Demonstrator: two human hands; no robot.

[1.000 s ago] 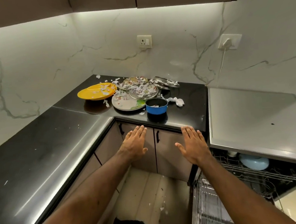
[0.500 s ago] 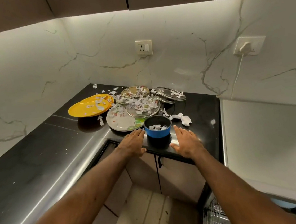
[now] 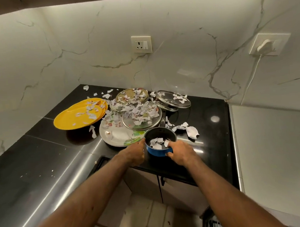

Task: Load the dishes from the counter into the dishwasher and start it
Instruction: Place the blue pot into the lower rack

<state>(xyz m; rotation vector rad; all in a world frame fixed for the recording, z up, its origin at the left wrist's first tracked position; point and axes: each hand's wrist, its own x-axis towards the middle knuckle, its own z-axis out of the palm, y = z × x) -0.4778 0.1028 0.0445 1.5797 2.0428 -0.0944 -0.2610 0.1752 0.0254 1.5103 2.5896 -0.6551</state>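
Blue pan [image 3: 157, 152], dark inside, holding paper scraps [image 3: 157, 142]

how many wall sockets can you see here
2. The empty socket is on the wall behind the blue pot; the plugged socket, holding a white plug, is further right. More could lie outside the view.

Dishes crowding one counter [image 3: 41, 169]: the tally
One pot [image 3: 157, 152] is sitting at 6 o'clock in the pile and one white plate [image 3: 116, 136] at 7. At least two yellow plates [image 3: 76, 118] are stacking at 9. Metal plates [image 3: 131, 96] are stacking at 12, number unclear. Two lids are lying there, a centre lid [image 3: 142, 116] and a right lid [image 3: 173, 100] at 2. Scraps [image 3: 192, 132] are lying past counting, and two sockets [image 3: 141, 44] are showing.
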